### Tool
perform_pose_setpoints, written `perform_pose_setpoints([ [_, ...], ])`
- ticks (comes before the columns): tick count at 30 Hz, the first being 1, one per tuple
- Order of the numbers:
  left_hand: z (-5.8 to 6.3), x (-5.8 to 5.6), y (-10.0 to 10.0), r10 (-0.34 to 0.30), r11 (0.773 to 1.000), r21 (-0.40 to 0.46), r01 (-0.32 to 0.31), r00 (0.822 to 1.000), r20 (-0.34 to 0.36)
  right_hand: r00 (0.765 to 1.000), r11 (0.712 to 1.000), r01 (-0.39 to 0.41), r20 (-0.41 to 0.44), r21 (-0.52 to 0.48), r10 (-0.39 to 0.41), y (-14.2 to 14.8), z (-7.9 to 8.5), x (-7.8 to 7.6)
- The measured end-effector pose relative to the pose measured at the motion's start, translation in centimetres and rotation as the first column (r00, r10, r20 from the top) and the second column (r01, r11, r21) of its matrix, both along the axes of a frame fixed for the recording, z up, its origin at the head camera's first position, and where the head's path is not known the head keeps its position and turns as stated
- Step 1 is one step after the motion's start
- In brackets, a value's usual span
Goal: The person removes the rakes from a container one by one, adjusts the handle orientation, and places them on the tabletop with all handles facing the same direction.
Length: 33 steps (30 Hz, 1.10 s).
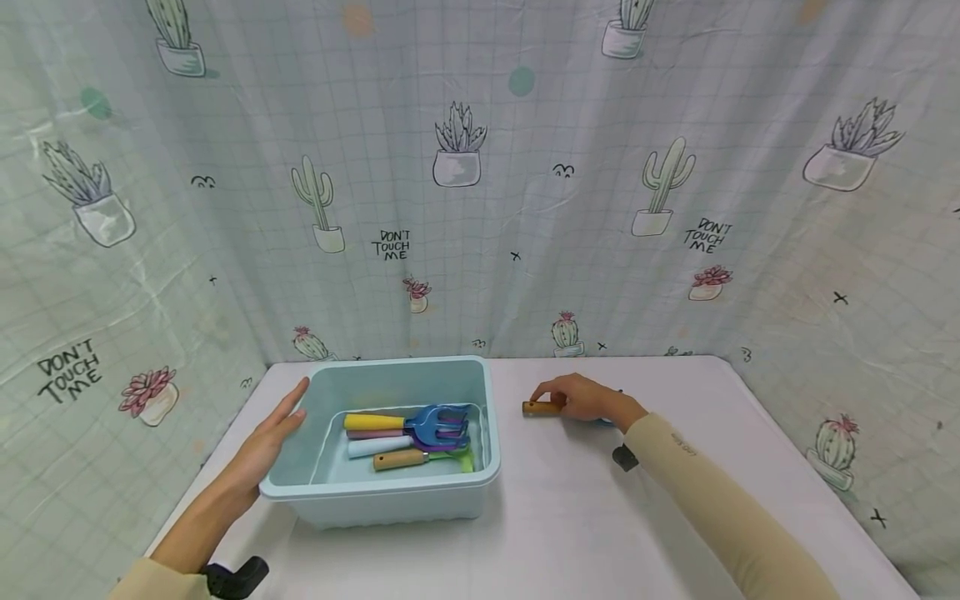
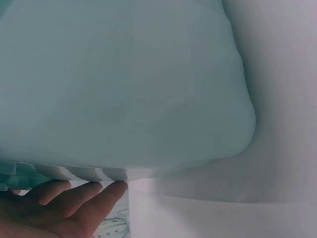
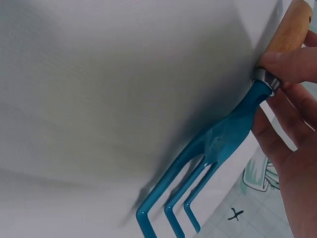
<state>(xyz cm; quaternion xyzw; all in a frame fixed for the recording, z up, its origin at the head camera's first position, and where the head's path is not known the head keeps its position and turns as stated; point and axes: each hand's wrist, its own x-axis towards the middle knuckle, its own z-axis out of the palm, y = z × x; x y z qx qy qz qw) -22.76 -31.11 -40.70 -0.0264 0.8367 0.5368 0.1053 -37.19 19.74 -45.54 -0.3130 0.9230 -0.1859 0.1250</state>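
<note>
"At left?"
"A left hand [image 1: 260, 450], fingers [image 2: 104, 203] nearly straight, touches a pale-blue bin [image 1: 390, 507] of garden tools [image 1: 377, 445] on the desk [image 1: 555, 525]."
"And right?"
"A right hand [image 1: 588, 397] pinches a blue rake [image 3: 225, 136] by its wooden handle [image 3: 288, 32], right of the bin."

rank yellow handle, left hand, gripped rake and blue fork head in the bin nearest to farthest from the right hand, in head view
1. Gripped rake: in the right hand.
2. Blue fork head: in the bin, right side.
3. Yellow handle: farther left inside.
4. Left hand: at the bin's left side.
</note>
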Motion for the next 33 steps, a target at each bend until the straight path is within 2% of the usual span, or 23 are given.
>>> perform_pose_setpoints([
  [5, -0.1, 0.0, 0.0, 0.004, 1.0, -0.006, -0.004, 1.0, 0.006, 1.0, 1.0, 0.002, -0.012, 0.015, -0.002, 0.0, -0.4, 0.0],
  [20, 0.0, 0.0, 0.1, 0.016, 1.0, -0.011, -0.016, 1.0, 0.01, 0.999, 0.998, 0.037, -0.018, 0.057, -0.036, -0.2, 0.0, 0.2],
  [26, 0.1, 0.2, 0.1, 0.006, 1.0, -0.002, -0.006, 1.0, 0.003, 0.999, 0.999, 0.038, 0.009, -0.01, -0.038, 0.1, 0.9, 0.2],
  [33, 0.0, 0.2, 0.1, 0.01, 1.0, 0.002, -0.01, 1.0, 0.002, 0.999, 0.994, 0.041, -0.002, -0.105, -0.041, 0.1, 2.8, 0.0],
])
